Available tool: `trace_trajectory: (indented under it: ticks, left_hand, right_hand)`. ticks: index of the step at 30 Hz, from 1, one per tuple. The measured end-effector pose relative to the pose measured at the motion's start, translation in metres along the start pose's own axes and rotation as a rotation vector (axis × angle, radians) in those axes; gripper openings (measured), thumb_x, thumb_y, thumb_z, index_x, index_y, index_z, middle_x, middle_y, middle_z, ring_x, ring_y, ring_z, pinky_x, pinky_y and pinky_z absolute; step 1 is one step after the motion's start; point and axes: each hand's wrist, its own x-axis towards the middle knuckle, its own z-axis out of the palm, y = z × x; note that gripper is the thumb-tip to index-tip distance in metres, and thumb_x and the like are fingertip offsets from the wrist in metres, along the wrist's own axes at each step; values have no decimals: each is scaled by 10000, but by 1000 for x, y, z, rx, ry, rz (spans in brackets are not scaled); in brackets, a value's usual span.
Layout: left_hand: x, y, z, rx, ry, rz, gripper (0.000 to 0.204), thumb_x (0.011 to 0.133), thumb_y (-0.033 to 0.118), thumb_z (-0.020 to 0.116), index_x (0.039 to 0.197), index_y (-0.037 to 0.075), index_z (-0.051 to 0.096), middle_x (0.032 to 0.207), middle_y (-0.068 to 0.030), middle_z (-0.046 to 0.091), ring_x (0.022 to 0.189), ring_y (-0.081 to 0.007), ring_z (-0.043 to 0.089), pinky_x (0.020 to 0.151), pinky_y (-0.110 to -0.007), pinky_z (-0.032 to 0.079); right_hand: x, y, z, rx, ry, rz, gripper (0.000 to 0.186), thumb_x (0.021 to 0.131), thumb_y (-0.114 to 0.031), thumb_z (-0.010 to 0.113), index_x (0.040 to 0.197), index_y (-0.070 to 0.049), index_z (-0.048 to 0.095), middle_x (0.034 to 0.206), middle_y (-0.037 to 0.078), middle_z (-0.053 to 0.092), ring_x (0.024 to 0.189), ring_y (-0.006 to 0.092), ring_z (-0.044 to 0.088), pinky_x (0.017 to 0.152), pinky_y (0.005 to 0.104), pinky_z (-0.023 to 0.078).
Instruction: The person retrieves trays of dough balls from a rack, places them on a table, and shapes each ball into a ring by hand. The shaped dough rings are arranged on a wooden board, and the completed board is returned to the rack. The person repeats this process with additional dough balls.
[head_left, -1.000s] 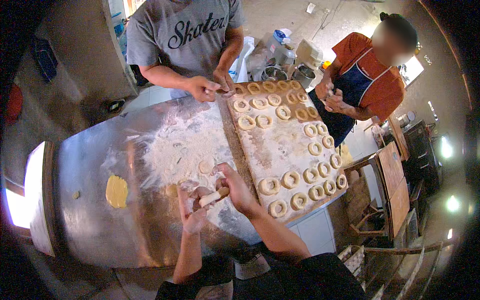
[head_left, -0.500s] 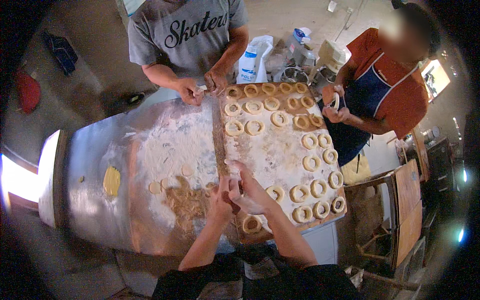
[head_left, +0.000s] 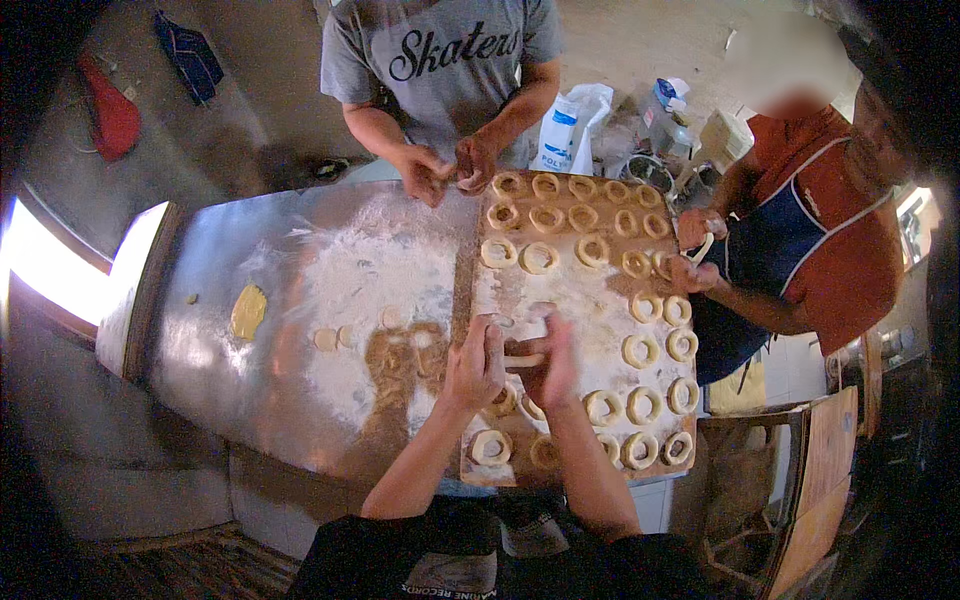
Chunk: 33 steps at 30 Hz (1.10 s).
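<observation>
A pale dough ring (head_left: 524,360) is stretched between my two hands, above the floured wooden board. My left hand (head_left: 478,368) has its fingers curled round the ring's left side. Its right side is in my right hand (head_left: 553,358), whose fingers are slightly blurred and closed about the dough. Below my hands lie more dough rings (head_left: 603,408), some partly hidden by my wrists and forearms. Rows of rings (head_left: 541,258) line the far and right parts of the wooden board (head_left: 590,310). Left of my hands, small flat dough rounds (head_left: 326,340) rest on the floured table.
Across the table a person in a grey shirt (head_left: 450,60) has both hands (head_left: 450,172) at the far edge. A person in a blue apron (head_left: 780,260) holds a dough ring (head_left: 705,248) at the right. A yellow lump (head_left: 248,312) sits on the metal tabletop (head_left: 205,265).
My hands have moved apart from being close together, and a dough ring now shows stretched between them. The whole view has shifted, so the table appears further right.
</observation>
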Motion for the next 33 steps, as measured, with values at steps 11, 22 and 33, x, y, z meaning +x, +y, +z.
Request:
trace_trajectory:
  ticks: [11,22,33]
  left_hand:
    - [8,-6,5,228,-20,255,411,1024,179,507,1356,-48,422,842,-286,637,699,-490,636,602,-535,506]
    - [42,-35,-36,767,-334,-335,753,956,431,572,1498,-8,290,1399,-364,426,1285,-510,468,1081,-607,343]
    - [-26,-93,-208,568,-128,-203,593,911,226,633,1380,-35,379,1006,-352,642,948,-500,648,916,-558,484]
  right_hand:
    - [10,10,-13,-442,125,-56,630,1045,-585,361,1479,-128,363,1329,146,556,1180,275,566,1031,429,421]
    - [32,28,-1,-1309,279,248,917,845,-421,745,1529,-91,232,1246,300,588,1121,484,593,939,576,476]
    - [91,103,154,-1294,63,77,454,916,-257,645,1280,-6,540,1078,340,650,980,447,664,832,469,534]
